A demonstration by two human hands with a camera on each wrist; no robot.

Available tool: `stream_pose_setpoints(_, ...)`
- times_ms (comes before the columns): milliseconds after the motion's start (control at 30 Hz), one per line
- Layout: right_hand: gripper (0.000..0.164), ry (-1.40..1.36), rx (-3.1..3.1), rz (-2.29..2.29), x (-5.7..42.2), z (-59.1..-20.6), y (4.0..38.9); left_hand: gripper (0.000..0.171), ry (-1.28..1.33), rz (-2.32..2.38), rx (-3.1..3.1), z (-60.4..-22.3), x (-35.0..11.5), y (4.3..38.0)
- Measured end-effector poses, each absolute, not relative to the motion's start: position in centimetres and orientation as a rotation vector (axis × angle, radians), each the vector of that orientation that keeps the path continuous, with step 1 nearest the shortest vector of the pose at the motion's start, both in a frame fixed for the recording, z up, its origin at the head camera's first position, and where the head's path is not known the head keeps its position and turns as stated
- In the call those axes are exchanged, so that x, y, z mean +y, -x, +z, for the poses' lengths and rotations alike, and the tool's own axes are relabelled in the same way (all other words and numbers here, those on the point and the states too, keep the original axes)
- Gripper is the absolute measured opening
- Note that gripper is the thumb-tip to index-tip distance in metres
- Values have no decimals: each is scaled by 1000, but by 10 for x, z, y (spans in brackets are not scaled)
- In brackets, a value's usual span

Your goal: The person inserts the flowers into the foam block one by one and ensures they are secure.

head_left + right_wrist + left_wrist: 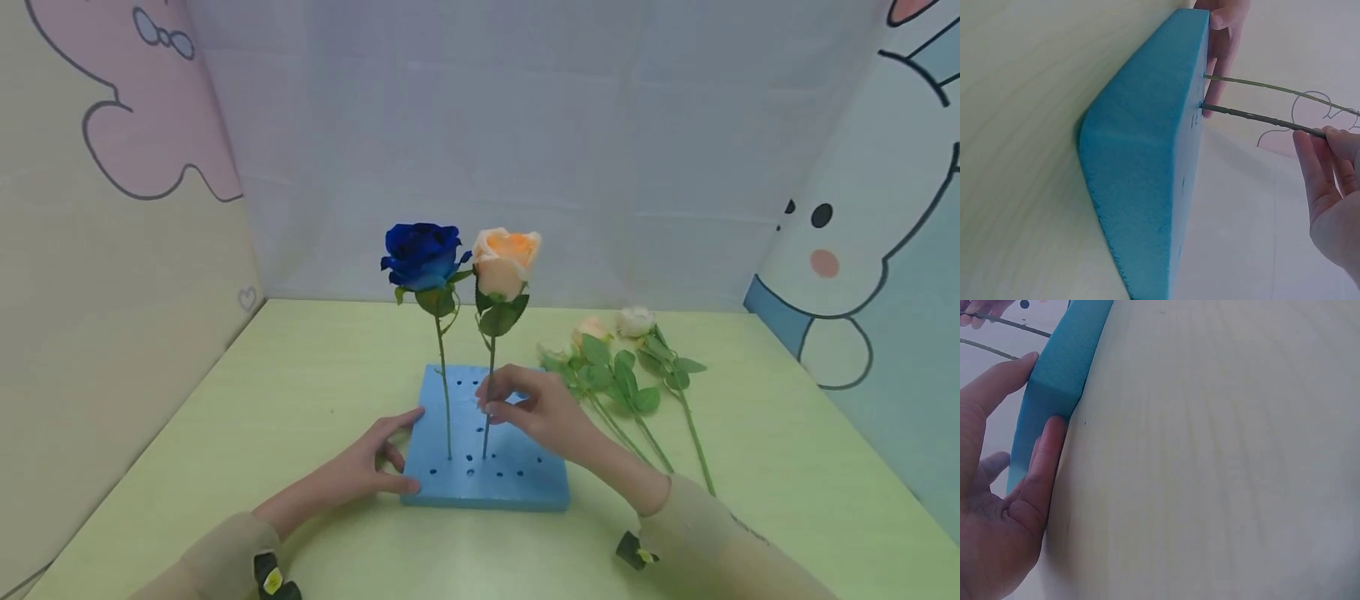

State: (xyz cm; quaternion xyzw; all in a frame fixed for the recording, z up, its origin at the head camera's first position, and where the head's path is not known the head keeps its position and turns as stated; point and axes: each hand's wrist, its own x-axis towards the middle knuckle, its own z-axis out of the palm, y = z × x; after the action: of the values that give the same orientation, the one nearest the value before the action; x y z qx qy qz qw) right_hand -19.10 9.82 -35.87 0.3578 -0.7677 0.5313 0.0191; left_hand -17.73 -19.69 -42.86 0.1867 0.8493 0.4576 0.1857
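Sleeves (225,550) nearest the camera, both forearms reaching in from the bottom, dark bits with a yellow mark at each cuff. Left hand (371,462) at the left side of the block (525,495): fingers apart, thumb by the near corner, index finger up along the left edge, not wrapped round it; left wrist view shows fingers against the side wall and at the top edge. Right hand (542,407) above the block, thumb and fingers clamped on the stem of the peach rose (506,260), well below its bloom. Peach rose upright, slight tilt, lower end of stem meeting the block's top at a hole; right wrist view shows the same contact. Blue rose (422,257) stands just left of it, stem foot also at the block's top, no hand on it, blooms close together. Block is blue, flat on the tabletop (187,467), with small dark holes across its top, some hidden by the right hand. Loose roses (636,322) lie right of the block, behind the right forearm: white and peach blooms at the far end, green leaves, stems pointing toward the person. Pale backdrop (525,125) behind, pink cartoon (150,142) at left, white cartoon (847,250) at right.
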Motion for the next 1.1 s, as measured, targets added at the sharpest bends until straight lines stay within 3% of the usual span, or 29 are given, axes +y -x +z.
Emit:
stream_pose_setpoints(400, 8, -1121, -2365, 1754, 98, -358, 197, 97, -529, 1308, 2397, -433, -197, 178)
stream_pose_setpoints(867, 31, -1023, -2522, 1627, 109, -356, 201, 99, -521, 1309, 2399, -437, -198, 178)
stream_pose_setpoints(1100, 33, -982, -2484, 1661, 126, -357, 203, 98, -519, 1312, 2408, -435, -197, 177)
